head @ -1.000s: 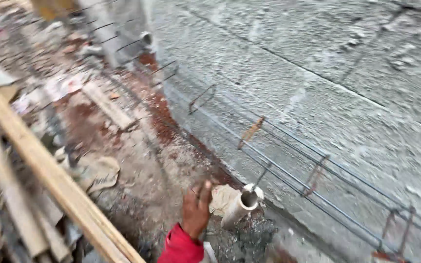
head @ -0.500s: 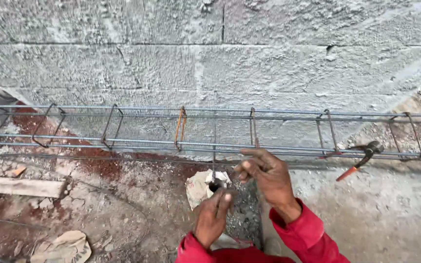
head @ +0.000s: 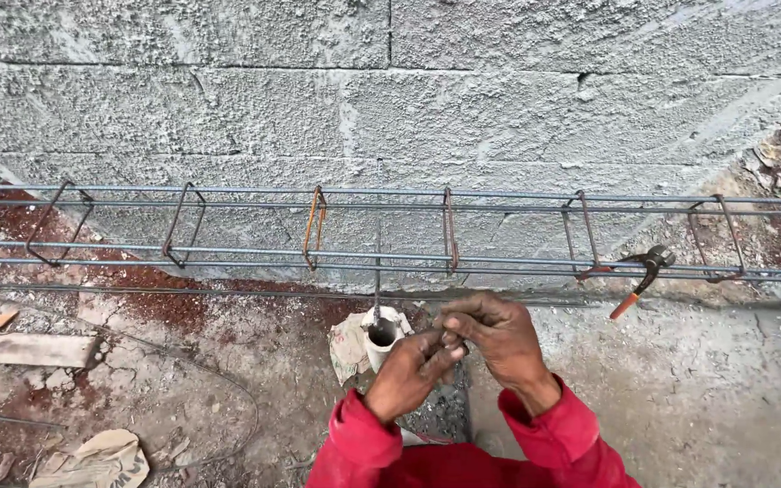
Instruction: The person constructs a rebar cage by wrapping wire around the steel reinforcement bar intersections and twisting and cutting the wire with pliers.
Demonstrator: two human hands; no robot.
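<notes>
Low down, both hands point(head: 458, 348) pinch thin wire together beside a white pipe point(head: 381, 334), rebar cage point(head: 381, 230) and hammer point(head: 641, 276) beyond

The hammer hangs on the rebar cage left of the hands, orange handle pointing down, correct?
Not quite. The head view shows the hammer hanging on the rebar cage to the right of the hands, not the left. Its orange handle does point down.
</notes>
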